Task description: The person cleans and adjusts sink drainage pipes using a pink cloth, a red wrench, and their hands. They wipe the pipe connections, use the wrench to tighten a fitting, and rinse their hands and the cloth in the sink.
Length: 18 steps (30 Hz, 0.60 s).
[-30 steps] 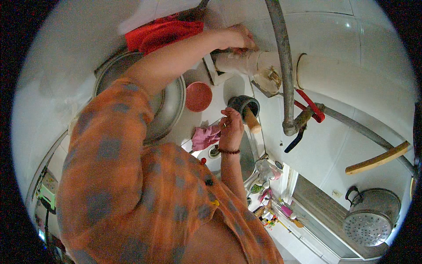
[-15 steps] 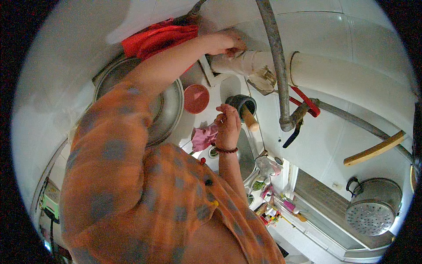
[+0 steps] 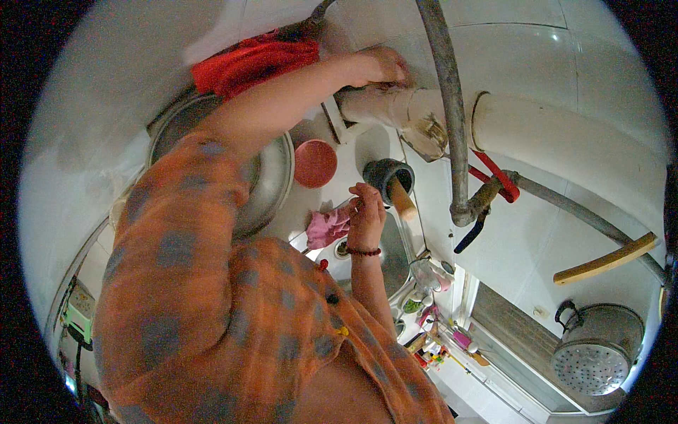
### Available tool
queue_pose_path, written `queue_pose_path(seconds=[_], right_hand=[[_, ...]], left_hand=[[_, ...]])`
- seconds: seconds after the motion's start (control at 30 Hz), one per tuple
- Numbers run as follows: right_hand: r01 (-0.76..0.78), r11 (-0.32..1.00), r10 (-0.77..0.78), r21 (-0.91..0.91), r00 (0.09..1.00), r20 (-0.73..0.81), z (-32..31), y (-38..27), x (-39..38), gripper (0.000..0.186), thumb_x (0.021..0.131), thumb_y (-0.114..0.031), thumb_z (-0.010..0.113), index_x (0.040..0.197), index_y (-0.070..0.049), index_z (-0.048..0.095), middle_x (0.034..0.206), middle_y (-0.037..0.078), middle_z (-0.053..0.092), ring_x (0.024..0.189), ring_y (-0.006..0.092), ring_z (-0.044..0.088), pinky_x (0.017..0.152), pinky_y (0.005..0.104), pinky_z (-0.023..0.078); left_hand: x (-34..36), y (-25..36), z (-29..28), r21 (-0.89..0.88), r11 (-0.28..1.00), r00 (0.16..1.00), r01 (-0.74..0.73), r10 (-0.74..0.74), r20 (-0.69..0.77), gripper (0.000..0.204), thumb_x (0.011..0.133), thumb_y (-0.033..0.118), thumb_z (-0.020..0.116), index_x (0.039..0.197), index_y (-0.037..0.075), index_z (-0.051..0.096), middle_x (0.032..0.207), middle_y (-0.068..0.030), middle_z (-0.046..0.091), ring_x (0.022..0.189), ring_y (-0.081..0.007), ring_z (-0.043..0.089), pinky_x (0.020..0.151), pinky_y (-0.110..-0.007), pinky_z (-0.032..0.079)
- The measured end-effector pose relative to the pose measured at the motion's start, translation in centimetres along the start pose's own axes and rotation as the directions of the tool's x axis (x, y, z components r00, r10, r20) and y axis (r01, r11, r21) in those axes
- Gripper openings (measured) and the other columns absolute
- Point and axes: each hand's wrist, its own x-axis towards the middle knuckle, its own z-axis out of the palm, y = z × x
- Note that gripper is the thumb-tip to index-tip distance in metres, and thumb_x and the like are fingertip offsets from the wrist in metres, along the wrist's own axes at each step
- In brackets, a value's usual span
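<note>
Compared with half a second ago, the right hand (image 3: 367, 215) is sitting slightly farther from the dark grey, rounded mortar-like vessel (image 3: 379, 173), while the whole view is shifting a little. Its fingers are curling loosely, tips drawn toward one another; whether they are gripping anything small, I cannot tell. That hand, wearing a dark red beaded bracelet (image 3: 364, 251), is hovering just beside the vessel, from which a pale wooden rod (image 3: 402, 200) is slanting out. A crumpled pink cloth (image 3: 328, 227) is lying beside the hand in view, near the grey metal sink (image 3: 395, 258).

Farther up, the left hand (image 3: 385, 67) is reaching to the near end of a thick cream-coloured pipe (image 3: 508, 116) along the white wall. Its fingers are bending downward, partly hidden; I cannot tell how far they are opening or whether they are holding anything.

A round reddish bowl (image 3: 315, 164) is standing on the white surface (image 3: 335, 198) between the vessel and a wide grey metal pan (image 3: 275, 177), which the left arm is partly covering. Any lettering on the small colourful items (image 3: 431, 346) at lower right is appearing too small to read.
</note>
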Motion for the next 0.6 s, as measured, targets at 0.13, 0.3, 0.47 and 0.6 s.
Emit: queue_pose_path(seconds=[0.13,0.3,0.47,0.6], right_hand=[[0.032,0.999,-0.032,0.003,0.996,0.084,0.2,0.2,0.4,0.021,0.087,-0.024,0.051,0.093,-0.005,0.056,0.088,0.005,0.06,0.054,0.0048,0.043,0.046,0.0191,0.036],[0.039,0.999,-0.041,0.035,0.997,0.07,0.4,-1.1,0.1,0.021,0.087,-0.024,0.051,0.094,-0.004,0.055,0.088,0.005,0.06,0.054,0.0052,0.043,0.045,0.0196,0.036],[0.019,1.0,-0.019,-0.004,1.0,0.002,-0.1,-0.4,-0.1,0.022,0.087,-0.025,0.051,0.093,-0.004,0.055,0.087,0.005,0.06,0.053,0.0058,0.043,0.046,0.0194,0.036],[-0.016,1.0,0.017,-0.015,0.998,0.056,1.0,-0.6,-0.2,0.022,0.087,-0.026,0.051,0.093,-0.005,0.055,0.086,0.004,0.06,0.055,0.006,0.043,0.048,0.0195,0.037]], left_hand=[[2.0,0.9,1.2,0.01,0.987,0.986,0.158,-0.158,0.047,0.015,0.074,0.023,0.063,0.082,0.01,0.063,0.071,0.0006,0.056,0.064,-0.0117,0.05,0.055,-0.029,0.04],[1.8,-2.2,0.6,-0.376,0.912,0.98,0.164,-0.105,0.172,0.012,0.072,0.018,0.062,0.078,0.009,0.064,0.078,-0.0029,0.059,0.076,-0.015,0.052,0.063,-0.03,0.042],[1.8,-1.7,0.2,-0.253,0.949,0.975,0.189,-0.15,0.163,0.009,0.072,0.017,0.063,0.075,0.009,0.064,0.078,-0.0012,0.059,0.075,-0.0132,0.052,0.063,-0.028,0.043],[7.2,-4.4,1.8,0.061,0.988,0.986,-0.145,0.139,0.095,0.011,0.072,0.016,0.064,0.077,0.007,0.064,0.081,-0.0023,0.061,0.075,-0.0136,0.054,0.065,-0.03,0.044]])
